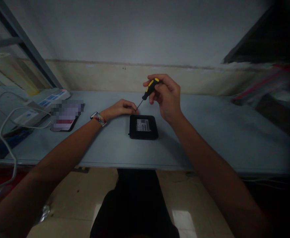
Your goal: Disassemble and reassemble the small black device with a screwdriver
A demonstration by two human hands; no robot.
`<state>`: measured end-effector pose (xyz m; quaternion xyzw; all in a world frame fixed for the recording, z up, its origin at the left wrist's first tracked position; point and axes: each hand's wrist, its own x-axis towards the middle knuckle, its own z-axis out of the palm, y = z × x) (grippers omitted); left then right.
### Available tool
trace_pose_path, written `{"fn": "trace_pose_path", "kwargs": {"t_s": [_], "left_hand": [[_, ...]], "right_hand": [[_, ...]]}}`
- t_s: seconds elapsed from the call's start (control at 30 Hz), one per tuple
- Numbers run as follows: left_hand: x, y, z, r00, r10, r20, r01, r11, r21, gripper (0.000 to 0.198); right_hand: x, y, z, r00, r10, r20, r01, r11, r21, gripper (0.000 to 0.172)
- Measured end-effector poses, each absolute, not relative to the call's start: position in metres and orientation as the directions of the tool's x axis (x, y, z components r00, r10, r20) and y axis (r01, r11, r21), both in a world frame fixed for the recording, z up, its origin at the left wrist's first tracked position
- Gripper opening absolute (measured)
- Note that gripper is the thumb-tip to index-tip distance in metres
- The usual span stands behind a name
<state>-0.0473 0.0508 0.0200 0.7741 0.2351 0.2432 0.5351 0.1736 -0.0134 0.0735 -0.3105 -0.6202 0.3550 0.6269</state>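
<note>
A small black box [143, 127] with a white label on top lies flat on the grey table [209, 132]. My right hand [166, 97] is closed round a screwdriver [148, 91] with a black and yellow handle. Its thin shaft slants down and left, and its tip ends just past the box's far left corner. My left hand [120, 108] rests on the table beside that corner, with its fingers curled together at the screwdriver's tip. What they pinch, if anything, is too small to see. A banded watch sits on my left wrist.
A phone [65, 115] lies on the table to the left. Beyond it are flat packs [48, 99] with blue labels and a looping white cable [6, 125]. A metal shelf frame [23, 43] rises at far left. Dark clutter fills the right edge.
</note>
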Motion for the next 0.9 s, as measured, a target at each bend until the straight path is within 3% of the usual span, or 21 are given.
{"fn": "trace_pose_path", "kwargs": {"t_s": [0.57,0.73,0.9], "left_hand": [[-0.058,0.058,0.028,0.769,0.629,0.110,0.145,-0.340,0.929,0.024],[-0.083,0.070,0.039,0.716,0.697,0.044,0.362,-0.424,0.830,0.023],[-0.103,0.076,0.051,0.756,0.649,-0.085,0.502,-0.491,0.711,0.027]], "right_hand": [[0.178,-0.009,0.072,0.024,0.831,0.556,-0.096,0.555,-0.826,0.035],[0.179,-0.009,0.072,-0.004,0.822,0.570,-0.125,0.565,-0.816,0.031],[0.175,-0.015,0.073,-0.001,0.843,0.538,-0.131,0.533,-0.836,0.030]]}}
